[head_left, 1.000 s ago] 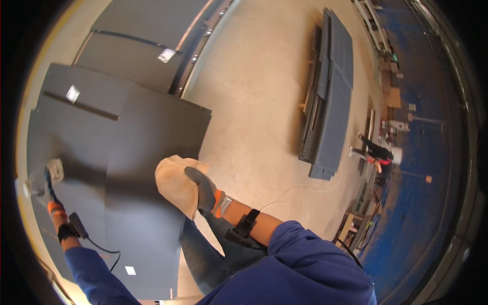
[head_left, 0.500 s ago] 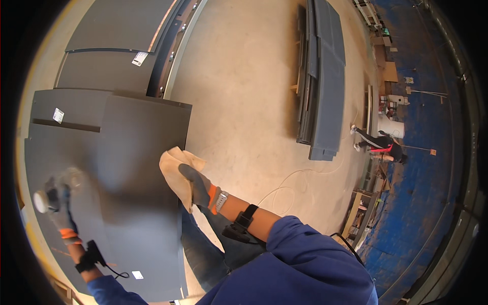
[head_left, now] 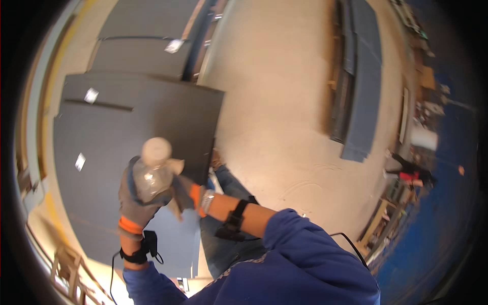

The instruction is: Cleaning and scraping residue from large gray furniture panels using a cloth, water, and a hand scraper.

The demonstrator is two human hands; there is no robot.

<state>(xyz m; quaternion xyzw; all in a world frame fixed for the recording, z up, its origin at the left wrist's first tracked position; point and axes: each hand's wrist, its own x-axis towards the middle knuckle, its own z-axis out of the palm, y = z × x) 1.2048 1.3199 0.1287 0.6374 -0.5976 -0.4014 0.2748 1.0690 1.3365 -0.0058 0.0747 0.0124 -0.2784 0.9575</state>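
My left hand (head_left: 133,189), in a grey glove with an orange cuff, is wrapped round a clear bottle (head_left: 152,181) with a wide white cap. My right hand (head_left: 184,191), gloved alike, is closed on a tan cloth (head_left: 176,165), close beside the bottle. Part of the cloth is hidden behind the right hand and the bottle, so I cannot tell whether the two touch. Beneath both hands lies a large dark grey panel (head_left: 101,147) with white labels on it.
More dark panels (head_left: 137,57) lie beyond at the far left. Across the pale floor (head_left: 269,101) stands another stack of grey panels (head_left: 364,81). At the right a person (head_left: 409,170) is near a blue floor area (head_left: 432,223). A wooden frame (head_left: 68,272) is at the lower left.
My left hand has come from the far left with the bottle, in to my right hand. The cloth has moved slightly, and the whole view has shifted to the right.
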